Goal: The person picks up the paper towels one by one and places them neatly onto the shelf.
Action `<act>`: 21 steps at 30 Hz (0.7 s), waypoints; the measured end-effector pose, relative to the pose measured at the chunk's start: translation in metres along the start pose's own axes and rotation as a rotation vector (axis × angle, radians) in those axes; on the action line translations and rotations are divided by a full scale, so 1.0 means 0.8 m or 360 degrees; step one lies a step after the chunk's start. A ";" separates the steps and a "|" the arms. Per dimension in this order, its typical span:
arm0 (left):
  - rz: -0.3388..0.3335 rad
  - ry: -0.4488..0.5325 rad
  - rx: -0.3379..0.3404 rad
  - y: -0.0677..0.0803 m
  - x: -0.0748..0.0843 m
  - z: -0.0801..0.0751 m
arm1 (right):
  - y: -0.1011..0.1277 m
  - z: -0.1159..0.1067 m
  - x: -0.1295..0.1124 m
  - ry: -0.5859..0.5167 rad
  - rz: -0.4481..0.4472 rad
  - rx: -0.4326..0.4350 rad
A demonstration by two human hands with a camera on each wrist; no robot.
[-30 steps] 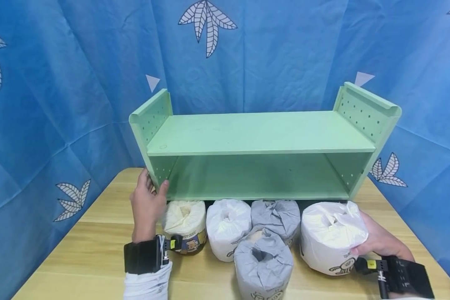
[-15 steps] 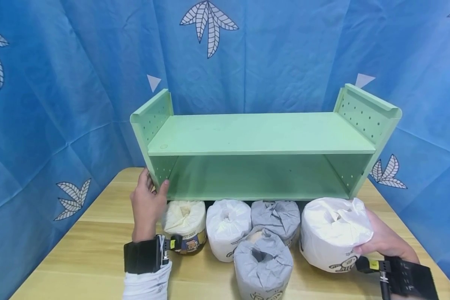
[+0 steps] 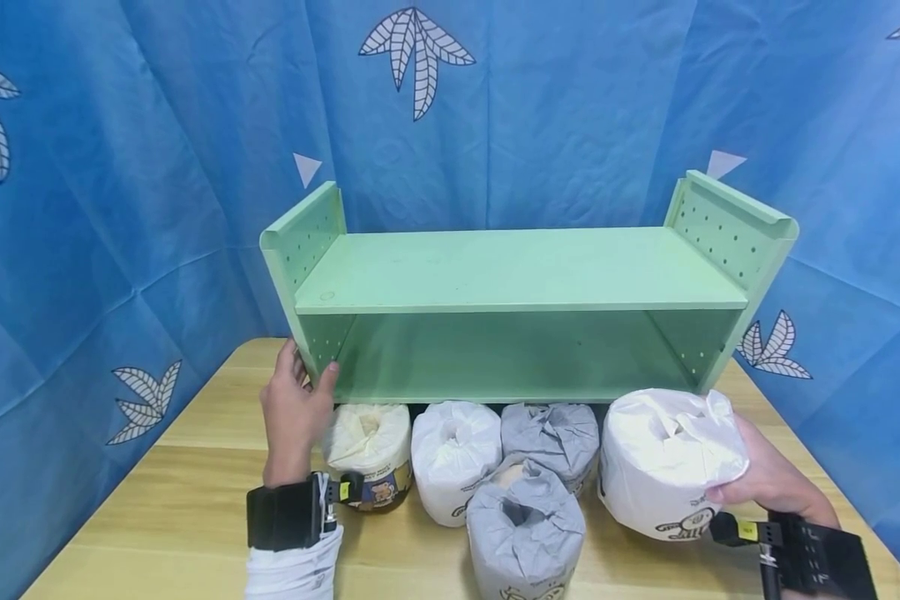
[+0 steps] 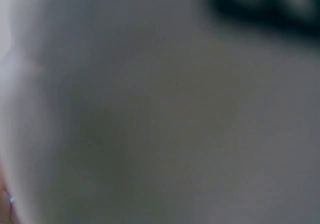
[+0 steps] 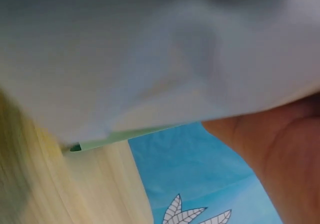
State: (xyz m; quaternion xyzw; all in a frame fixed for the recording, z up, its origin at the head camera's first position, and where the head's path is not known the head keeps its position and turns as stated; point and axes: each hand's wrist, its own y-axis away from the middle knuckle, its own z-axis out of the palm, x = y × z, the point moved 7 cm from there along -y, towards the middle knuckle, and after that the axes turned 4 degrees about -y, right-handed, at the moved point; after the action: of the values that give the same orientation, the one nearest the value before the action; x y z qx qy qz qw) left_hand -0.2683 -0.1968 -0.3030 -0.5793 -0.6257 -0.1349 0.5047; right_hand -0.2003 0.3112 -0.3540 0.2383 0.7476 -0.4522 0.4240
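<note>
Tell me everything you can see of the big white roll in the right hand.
The big white roll is a fat cylinder in crinkled white wrapper, gathered into a dimple at the top, with a dark cartoon print low on its front. It tilts left. The right hand grips its right side. It sits at the right end of the row, before the green shelf. Whether its base touches the table is unclear.

Our left hand (image 3: 294,408) reaches forward, palm turned inward, thumb and fingers (image 3: 288,360) spread upward in a loose pinch; a black wrist strap and a white sleeve follow behind it. Our right hand (image 3: 768,479) sits low at the right, fingers curled in a grip, its wrist wearing a black strap too.
</note>
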 end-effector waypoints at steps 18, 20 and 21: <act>-0.0029 -0.0004 -0.0007 0.000 0.000 0.000 | -0.002 -0.003 -0.006 -0.0061 -0.0049 0.0083; -0.0036 0.0000 -0.0011 0.000 0.000 0.000 | -0.002 -0.004 -0.007 -0.0046 -0.0060 0.0094; -0.0040 0.0004 -0.0014 0.000 -0.001 0.000 | -0.001 -0.004 -0.007 -0.0042 -0.0072 0.0100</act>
State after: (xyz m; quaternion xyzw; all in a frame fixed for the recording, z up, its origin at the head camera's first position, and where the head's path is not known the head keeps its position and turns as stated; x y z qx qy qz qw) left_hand -0.2684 -0.1967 -0.3036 -0.5735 -0.6316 -0.1447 0.5013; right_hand -0.1995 0.3139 -0.3476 0.2285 0.7326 -0.4879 0.4160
